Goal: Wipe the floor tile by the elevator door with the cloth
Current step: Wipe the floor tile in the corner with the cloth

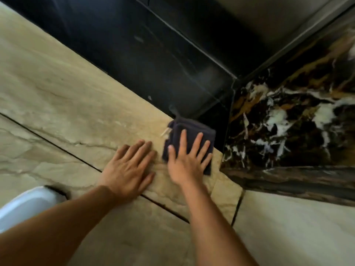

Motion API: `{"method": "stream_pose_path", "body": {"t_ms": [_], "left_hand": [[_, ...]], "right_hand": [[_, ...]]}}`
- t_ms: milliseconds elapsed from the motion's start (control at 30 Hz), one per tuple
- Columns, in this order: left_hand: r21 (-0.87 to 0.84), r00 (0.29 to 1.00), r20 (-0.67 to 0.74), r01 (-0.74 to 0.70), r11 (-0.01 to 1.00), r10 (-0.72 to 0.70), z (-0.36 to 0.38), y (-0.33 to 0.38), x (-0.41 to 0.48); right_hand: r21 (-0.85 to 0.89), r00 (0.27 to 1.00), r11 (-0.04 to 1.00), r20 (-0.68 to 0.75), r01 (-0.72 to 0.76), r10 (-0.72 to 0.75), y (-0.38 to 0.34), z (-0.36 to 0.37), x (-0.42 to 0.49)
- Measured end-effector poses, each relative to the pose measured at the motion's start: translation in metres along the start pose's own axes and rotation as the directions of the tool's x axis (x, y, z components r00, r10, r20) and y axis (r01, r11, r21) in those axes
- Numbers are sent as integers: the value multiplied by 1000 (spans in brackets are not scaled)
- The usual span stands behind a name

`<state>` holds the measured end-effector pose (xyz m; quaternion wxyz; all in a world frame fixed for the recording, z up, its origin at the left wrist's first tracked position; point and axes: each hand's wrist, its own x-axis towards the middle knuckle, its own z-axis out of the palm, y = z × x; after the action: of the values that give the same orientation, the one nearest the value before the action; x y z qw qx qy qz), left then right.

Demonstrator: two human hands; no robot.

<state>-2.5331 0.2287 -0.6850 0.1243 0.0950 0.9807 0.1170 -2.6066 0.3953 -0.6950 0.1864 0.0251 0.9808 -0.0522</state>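
I see two bare forearms coming in from the bottom edge, with no sleeves, watch, bracelet or gloves on either. My left hand (127,166) and right hand (187,162) carry no rings. The fingers (197,140) are slim, with short, plain, unpainted nails.

A dark, folded cloth (189,135) lies flat at centre-right of the frame, pressed onto the beige veined floor tile (80,96). A pale tag, perhaps a label, pokes from its left edge. The tile runs diagonally from upper left; the cloth sits at its far corner, touching the black strip (153,60) bordering it.
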Motion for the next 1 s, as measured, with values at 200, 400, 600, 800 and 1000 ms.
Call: {"method": "stream_pose_path", "body": {"t_ms": [200, 400, 600, 800, 1000], "left_hand": [[-8, 996, -41, -85, 996, 84, 5, -4, 3], [4, 994, -53, -98, 995, 98, 8, -1, 5], [56, 996, -36, -76, 996, 78, 9, 3, 8], [102, 998, -26, -60, 993, 63, 7, 3, 6], [77, 997, -11, -81, 994, 82, 9, 0, 9]], "right_hand": [[-11, 989, 989, 6, -149, 149, 21, -51, 141], [-22, 988, 989, 51, -145, 146, 28, -64, 138], [-12, 999, 999, 15, -45, 45, 41, -12, -15], [15, 1000, 1000, 6, -13, 13, 39, 25, -101], [-28, 995, 998, -80, -60, 57, 30, -12, 29]]}}
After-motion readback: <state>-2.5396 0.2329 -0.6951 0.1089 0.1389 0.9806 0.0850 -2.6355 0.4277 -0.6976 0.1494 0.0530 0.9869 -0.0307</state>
